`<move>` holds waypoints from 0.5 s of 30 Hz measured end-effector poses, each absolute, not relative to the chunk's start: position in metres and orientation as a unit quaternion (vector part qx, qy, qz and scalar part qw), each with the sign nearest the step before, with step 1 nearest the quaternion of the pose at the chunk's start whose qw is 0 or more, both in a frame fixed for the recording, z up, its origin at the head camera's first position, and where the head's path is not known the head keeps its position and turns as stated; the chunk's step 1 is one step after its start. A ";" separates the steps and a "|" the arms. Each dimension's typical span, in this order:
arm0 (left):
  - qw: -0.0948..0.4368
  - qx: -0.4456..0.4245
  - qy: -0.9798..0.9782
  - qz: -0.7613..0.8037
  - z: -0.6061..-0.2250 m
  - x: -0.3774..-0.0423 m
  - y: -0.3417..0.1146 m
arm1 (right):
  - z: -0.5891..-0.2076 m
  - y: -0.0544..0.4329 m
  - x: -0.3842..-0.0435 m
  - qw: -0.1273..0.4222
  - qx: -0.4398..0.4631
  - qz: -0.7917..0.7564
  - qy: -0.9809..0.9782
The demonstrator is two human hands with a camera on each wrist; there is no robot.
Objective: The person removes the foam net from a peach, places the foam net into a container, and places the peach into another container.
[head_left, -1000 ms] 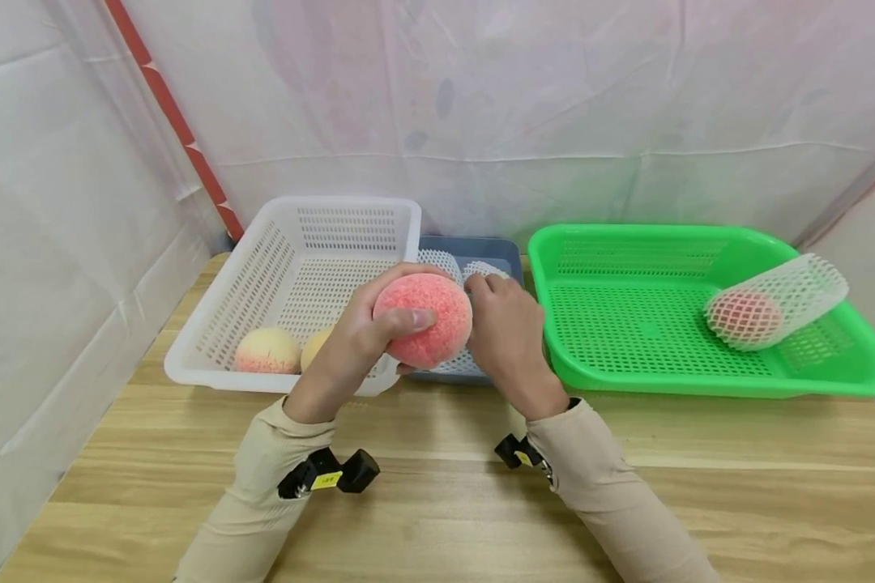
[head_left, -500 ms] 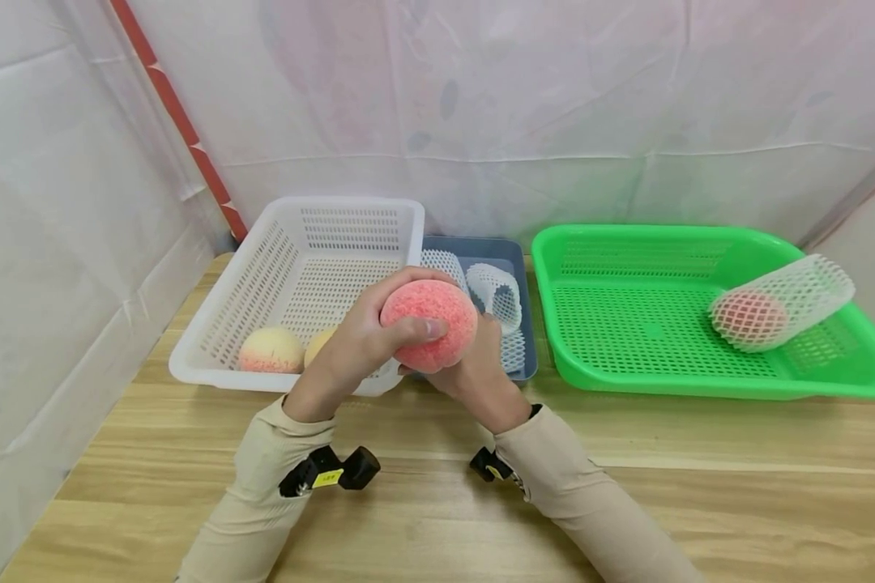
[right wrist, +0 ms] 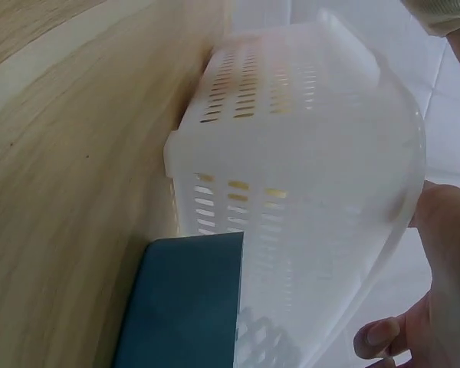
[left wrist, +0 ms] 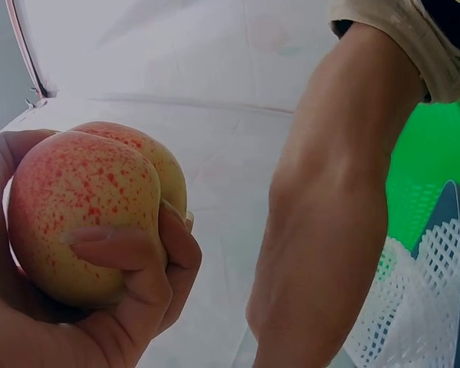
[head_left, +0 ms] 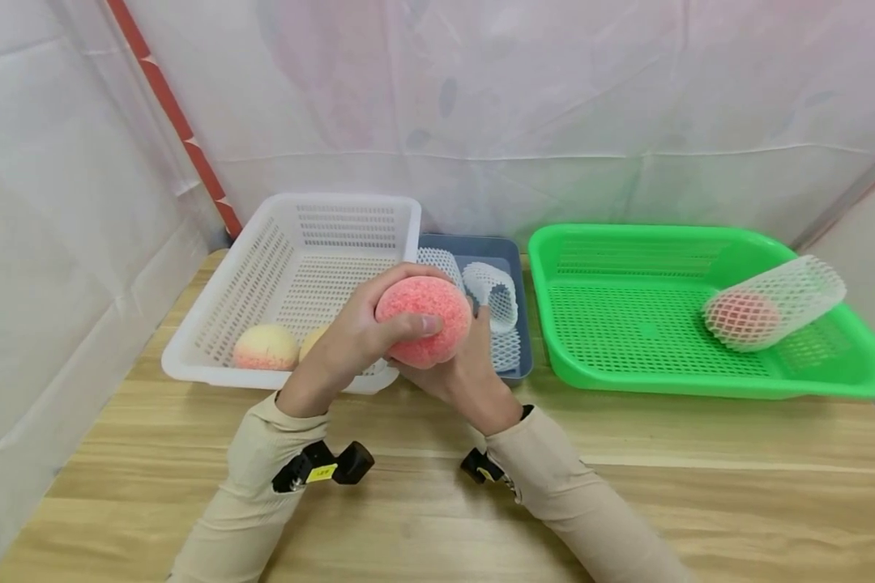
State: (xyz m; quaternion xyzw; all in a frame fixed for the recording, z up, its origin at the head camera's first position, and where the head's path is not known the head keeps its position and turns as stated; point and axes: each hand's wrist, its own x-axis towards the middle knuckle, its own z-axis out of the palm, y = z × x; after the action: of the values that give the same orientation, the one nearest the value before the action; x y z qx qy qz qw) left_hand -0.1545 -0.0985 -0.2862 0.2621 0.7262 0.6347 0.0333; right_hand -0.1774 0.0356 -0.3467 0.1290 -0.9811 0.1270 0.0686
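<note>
My left hand (head_left: 360, 340) grips a pink peach (head_left: 423, 322), with the thumb across its front. In the left wrist view, curled fingers hold the yellow, red-speckled side of the peach (left wrist: 84, 199). My right hand (head_left: 463, 368) is partly hidden behind and below the peach. The right wrist view shows part of the right hand (right wrist: 437, 284) beside the white basket's rim, with nothing visible between its thumb and fingers. White foam net sleeves (head_left: 492, 287) lie in the blue-grey tray (head_left: 506, 251) just beyond; one has an open, rounded mouth.
The white basket (head_left: 182, 368) on the left contains yellow-pink peaches (head_left: 266, 348). In the green basket (head_left: 656, 385) on the right lies a peach inside a foam net sleeve (head_left: 776, 304). A whitish sheet (head_left: 525, 105) hangs behind the wooden table (head_left: 423, 518).
My right hand has let go of the foam net sleeve in the tray and moved left and down, behind the peach. The left hand keeps its grip, nearly still.
</note>
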 end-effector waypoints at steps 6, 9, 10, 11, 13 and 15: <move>0.041 0.252 0.733 0.630 -0.286 -0.154 -0.100 | -0.349 0.035 -0.177 0.089 0.146 0.124 -0.977; 0.041 0.250 0.737 0.627 -0.285 -0.155 -0.100 | -0.351 0.037 -0.177 0.121 0.146 0.138 -0.972; 0.041 0.250 0.737 0.627 -0.284 -0.155 -0.101 | -0.352 0.036 -0.177 0.129 0.145 0.143 -0.970; 0.039 0.247 0.739 0.625 -0.284 -0.155 -0.101 | -0.352 0.036 -0.177 0.135 0.143 0.147 -0.969; 0.036 0.238 0.742 0.626 -0.283 -0.156 -0.102 | -0.353 0.036 -0.176 0.137 0.138 0.151 -0.969; 0.032 0.220 0.748 0.626 -0.282 -0.156 -0.104 | -0.353 0.035 -0.175 0.128 0.136 0.143 -0.972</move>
State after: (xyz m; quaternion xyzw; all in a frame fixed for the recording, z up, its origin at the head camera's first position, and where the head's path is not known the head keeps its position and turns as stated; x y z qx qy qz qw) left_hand -0.1557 -0.1036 -0.2823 0.2199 0.7476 0.6259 0.0319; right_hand -0.1750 0.0345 -0.3532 0.1363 -0.9718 0.1434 0.1283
